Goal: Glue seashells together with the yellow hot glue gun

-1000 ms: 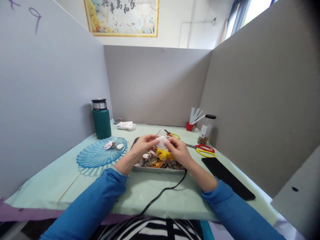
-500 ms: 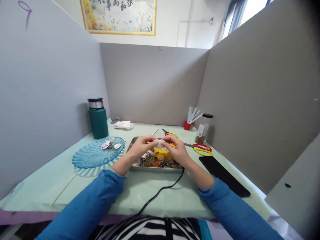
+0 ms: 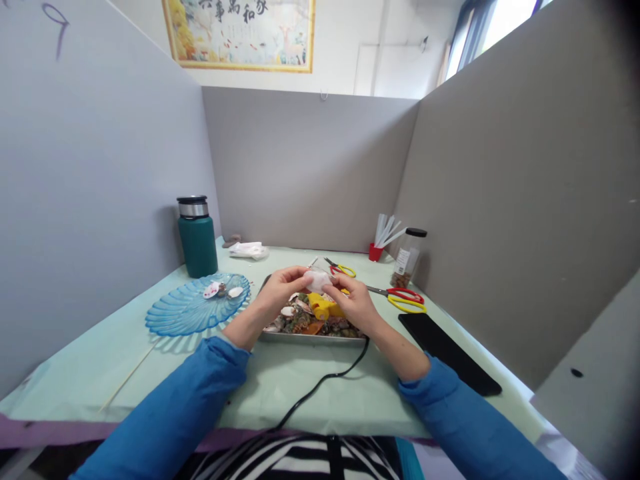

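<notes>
My left hand (image 3: 281, 289) and my right hand (image 3: 353, 302) meet above a metal tray (image 3: 310, 336) and pinch a small white shell (image 3: 317, 280) between their fingertips. The tray is full of mixed shells (image 3: 300, 321). A yellow glue gun (image 3: 325, 308) lies in the tray just under my hands, and its black cord (image 3: 320, 387) runs toward me. Both sleeves are blue.
A blue shell-shaped glass plate (image 3: 193, 312) with a few shells lies left of the tray, a green flask (image 3: 197, 237) behind it. Red-and-yellow scissors (image 3: 405, 297), a black phone (image 3: 449, 344), a jar (image 3: 407, 257) and a red cup (image 3: 375, 251) stand right. Grey partitions enclose the desk.
The white shell has been turned between my fingertips and lifted slightly. My hands stay over the tray.
</notes>
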`<state>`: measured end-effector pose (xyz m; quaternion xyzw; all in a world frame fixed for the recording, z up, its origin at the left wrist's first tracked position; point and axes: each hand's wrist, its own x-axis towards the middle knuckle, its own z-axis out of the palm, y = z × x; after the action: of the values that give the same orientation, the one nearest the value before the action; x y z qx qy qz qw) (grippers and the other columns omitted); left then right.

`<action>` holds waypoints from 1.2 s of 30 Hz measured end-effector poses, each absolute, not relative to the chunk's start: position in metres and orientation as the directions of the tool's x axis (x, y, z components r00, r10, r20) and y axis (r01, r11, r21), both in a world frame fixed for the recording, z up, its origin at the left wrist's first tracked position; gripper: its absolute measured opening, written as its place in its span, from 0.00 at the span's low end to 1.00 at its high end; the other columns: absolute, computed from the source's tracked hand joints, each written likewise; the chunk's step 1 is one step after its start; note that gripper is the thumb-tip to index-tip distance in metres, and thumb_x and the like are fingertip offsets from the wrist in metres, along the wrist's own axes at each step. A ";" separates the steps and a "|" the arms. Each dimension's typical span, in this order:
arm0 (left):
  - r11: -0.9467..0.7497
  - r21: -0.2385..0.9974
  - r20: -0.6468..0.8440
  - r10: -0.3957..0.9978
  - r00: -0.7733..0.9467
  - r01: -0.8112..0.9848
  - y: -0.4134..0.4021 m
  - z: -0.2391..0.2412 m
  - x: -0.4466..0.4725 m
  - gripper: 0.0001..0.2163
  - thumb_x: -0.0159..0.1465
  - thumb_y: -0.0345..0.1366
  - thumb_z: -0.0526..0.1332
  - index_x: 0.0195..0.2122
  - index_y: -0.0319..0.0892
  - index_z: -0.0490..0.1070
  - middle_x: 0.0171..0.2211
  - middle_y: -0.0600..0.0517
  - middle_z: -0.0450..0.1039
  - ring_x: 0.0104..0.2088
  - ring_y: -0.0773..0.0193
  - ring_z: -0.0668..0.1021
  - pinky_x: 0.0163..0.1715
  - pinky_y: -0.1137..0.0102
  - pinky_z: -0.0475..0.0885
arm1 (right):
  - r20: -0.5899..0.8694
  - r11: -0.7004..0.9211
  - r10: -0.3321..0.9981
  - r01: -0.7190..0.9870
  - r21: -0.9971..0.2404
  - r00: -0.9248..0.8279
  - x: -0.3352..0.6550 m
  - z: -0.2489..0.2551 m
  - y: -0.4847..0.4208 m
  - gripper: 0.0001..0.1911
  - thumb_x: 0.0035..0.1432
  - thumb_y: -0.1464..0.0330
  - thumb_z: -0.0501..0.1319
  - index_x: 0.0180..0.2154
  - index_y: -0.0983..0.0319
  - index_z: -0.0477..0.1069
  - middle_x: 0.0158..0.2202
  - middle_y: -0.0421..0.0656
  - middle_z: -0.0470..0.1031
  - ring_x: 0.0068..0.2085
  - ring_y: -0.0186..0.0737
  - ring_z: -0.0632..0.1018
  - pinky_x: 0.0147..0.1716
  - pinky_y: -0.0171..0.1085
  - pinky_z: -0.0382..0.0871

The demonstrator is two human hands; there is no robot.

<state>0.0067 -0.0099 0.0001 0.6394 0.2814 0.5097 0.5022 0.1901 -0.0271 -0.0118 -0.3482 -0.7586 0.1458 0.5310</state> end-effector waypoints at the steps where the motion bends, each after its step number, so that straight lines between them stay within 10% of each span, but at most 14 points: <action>1: -0.348 0.927 0.375 0.873 0.313 -0.139 -0.010 0.001 0.007 0.16 0.53 0.41 0.66 0.41 0.38 0.74 0.37 0.48 0.76 0.36 0.63 0.76 0.38 0.70 0.70 | 0.716 0.714 0.675 0.401 -0.573 -0.178 0.190 -0.012 -0.027 0.12 0.57 0.63 0.58 0.24 0.62 0.66 0.23 0.37 0.65 0.26 0.33 0.66 0.28 0.33 0.60; 10: -0.363 0.925 0.376 0.830 0.411 -0.113 -0.016 0.003 0.011 0.27 0.53 0.39 0.67 0.54 0.40 0.66 0.52 0.42 0.70 0.53 0.54 0.71 0.48 0.63 0.68 | 0.815 0.775 0.536 0.511 -0.371 -0.221 0.191 -0.015 -0.029 0.10 0.60 0.62 0.56 0.34 0.61 0.72 0.30 0.43 0.71 0.31 0.37 0.70 0.32 0.36 0.64; 19: -0.285 0.937 0.349 0.761 0.546 -0.201 -0.021 0.005 0.006 0.23 0.58 0.37 0.63 0.55 0.42 0.66 0.52 0.45 0.70 0.47 0.57 0.73 0.45 0.65 0.68 | 0.827 0.859 0.446 0.423 -0.288 -0.342 0.190 -0.016 -0.030 0.15 0.61 0.68 0.54 0.49 0.59 0.69 0.45 0.49 0.73 0.41 0.41 0.74 0.41 0.41 0.68; 36: -0.026 0.963 0.176 0.812 0.556 -0.267 -0.019 0.007 0.012 0.16 0.57 0.35 0.56 0.44 0.30 0.70 0.34 0.40 0.75 0.28 0.58 0.78 0.24 0.69 0.71 | 0.760 0.696 0.645 0.475 -0.539 -0.083 0.193 -0.018 -0.032 0.13 0.62 0.68 0.49 0.26 0.61 0.64 0.17 0.36 0.64 0.20 0.32 0.67 0.25 0.32 0.61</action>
<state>0.0117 -0.0188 0.0073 0.5872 0.2320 0.4102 0.6581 0.1933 -0.0316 -0.0177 -0.3823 -0.7321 0.0761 0.5587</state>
